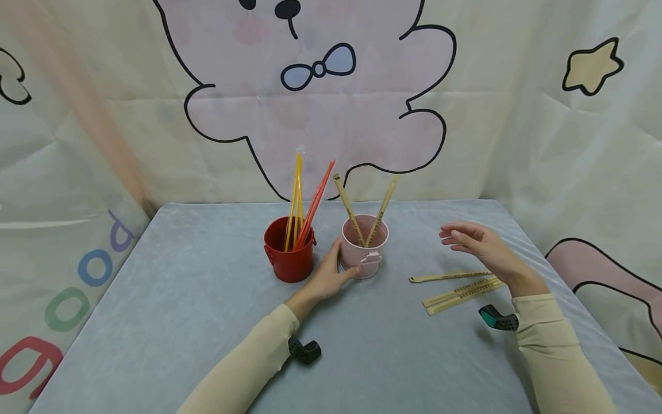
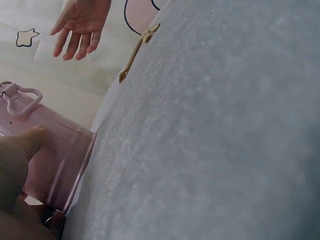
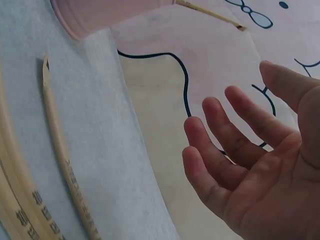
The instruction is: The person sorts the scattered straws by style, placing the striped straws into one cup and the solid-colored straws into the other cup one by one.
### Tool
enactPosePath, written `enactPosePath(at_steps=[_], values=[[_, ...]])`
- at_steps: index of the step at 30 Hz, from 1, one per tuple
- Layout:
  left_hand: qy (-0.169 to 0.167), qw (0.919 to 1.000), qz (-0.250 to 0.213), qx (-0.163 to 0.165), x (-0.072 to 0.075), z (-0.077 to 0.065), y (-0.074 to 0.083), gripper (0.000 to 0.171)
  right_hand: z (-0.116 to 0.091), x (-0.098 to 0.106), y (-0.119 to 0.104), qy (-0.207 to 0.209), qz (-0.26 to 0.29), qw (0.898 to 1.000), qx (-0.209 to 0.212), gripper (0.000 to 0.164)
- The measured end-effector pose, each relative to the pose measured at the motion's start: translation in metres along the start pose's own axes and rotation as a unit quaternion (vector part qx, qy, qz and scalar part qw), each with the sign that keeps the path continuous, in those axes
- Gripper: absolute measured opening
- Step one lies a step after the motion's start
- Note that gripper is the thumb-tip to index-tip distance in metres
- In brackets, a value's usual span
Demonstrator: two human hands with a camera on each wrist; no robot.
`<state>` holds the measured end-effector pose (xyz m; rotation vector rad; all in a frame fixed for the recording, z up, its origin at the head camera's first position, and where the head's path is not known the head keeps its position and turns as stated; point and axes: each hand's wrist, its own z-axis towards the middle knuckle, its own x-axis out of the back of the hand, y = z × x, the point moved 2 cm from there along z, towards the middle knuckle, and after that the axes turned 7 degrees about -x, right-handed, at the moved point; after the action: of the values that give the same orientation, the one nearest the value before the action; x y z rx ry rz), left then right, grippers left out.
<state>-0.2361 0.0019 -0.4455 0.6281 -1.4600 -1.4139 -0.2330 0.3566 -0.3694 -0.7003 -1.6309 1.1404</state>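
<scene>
My left hand (image 1: 327,277) grips the small pink bucket (image 1: 357,259) from its left side, thumb across the front near the wire handle. The left wrist view shows the thumb lying on the pink bucket (image 2: 55,160) wall and fingertips by its base. Two thin tan paper-wrapped straws (image 1: 383,210) lean apart inside it. My right hand (image 1: 478,244) hovers over the table at the right, holding nothing; its fingers are spread and slightly bent in the right wrist view. Below it lie several more tan straws (image 1: 457,296) with printed sleeves, one straw (image 3: 65,155) apart from the others.
Left of the pink bucket stands a red bucket (image 1: 287,264) holding yellow straws (image 1: 295,201) and red straws (image 1: 316,204). A pale blue cloth covers the table (image 1: 207,322). Behind its far edge hangs a printed curtain (image 1: 320,126).
</scene>
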Motion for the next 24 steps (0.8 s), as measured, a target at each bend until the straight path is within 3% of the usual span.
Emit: enactPosePath(at_steps=[10,15,24], values=[[0.000,0.9999,0.016,-0.006,0.000,0.003,-0.006,0.081,-0.007,0.011,0.008,-0.014,-0.088,0.996,-0.009,0.030],[0.000,0.9999,0.010,-0.005,0.002,0.002,-0.004,0.081,-0.011,0.015,0.016,-0.060,-0.134,0.989,-0.013,0.031],[-0.003,0.9999,0.011,-0.001,0.002,0.002,-0.007,0.082,-0.010,0.020,0.037,-0.146,-0.156,0.974,-0.076,0.029]])
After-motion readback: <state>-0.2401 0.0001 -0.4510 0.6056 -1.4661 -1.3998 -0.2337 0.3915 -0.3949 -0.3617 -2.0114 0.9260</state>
